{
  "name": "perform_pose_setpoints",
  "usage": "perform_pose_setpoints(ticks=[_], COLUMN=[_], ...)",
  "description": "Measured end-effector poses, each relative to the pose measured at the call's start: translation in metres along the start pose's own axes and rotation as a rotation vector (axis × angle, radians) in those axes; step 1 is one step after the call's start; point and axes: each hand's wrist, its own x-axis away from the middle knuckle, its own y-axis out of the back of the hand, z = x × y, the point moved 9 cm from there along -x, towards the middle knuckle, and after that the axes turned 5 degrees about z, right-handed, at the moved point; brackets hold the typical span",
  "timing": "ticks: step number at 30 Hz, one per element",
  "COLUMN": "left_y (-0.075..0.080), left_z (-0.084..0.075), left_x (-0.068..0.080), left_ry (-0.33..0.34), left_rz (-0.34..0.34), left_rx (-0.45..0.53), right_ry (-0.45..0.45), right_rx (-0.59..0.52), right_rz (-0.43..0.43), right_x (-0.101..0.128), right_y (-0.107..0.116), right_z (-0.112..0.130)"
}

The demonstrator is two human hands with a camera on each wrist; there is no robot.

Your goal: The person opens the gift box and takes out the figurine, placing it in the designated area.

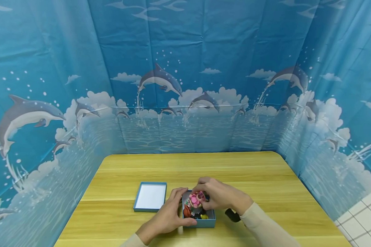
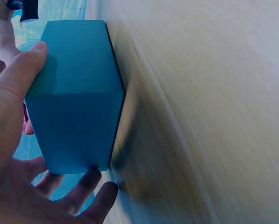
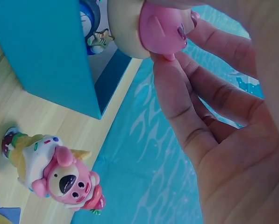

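We hold an open blue box [image 1: 205, 223] on the wooden desk [image 1: 250, 171] with our left hand [image 1: 170, 214], the thumb laid along the near wall and the fingers at the far left corner, so the box is clamped between them. Our right hand [image 1: 219, 196] pinches a pink figurine [image 1: 195, 200] with a pale, cream-coloured part, thumb and fingers together on it, at the mouth of the box. We cannot tell whether it touches the toys below.

Inside the box we see a reddish-brown toy [image 1: 187, 211] by the left wall and a small yellow toy [image 1: 204, 216] near the front, with dark pieces between them. From the right wrist we also make out a blue figure [image 3: 86, 21] in the box, with a gold star [image 3: 102, 38] beside it. Outside, near the box, a second pink figurine [image 3: 67, 179] with a strawberry on its head stands upright on the desk.

To the left of the box lies a shallow blue-rimmed tray [image 1: 149, 210], white inside. Behind the desk hangs a blue curtain [image 1: 185, 85] printed with dolphins.
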Motion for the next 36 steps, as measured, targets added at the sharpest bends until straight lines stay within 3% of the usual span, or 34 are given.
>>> perform_pose_setpoints(ticks=[16, 36], left_y=[0.001, 0.002], left_z=[-0.002, -0.004], left_x=[0.002, 0.003], left_ry=[0.005, -0.011], left_rz=[-0.007, -0.007], left_rx=[0.003, 0.004], right_ry=[0.046, 0.04], right_rx=[0.022, 0.01], right_rz=[-0.078, -0.08], right_x=[0.017, 0.034], right_y=[0.014, 0.019], right_z=[-0.001, -0.003])
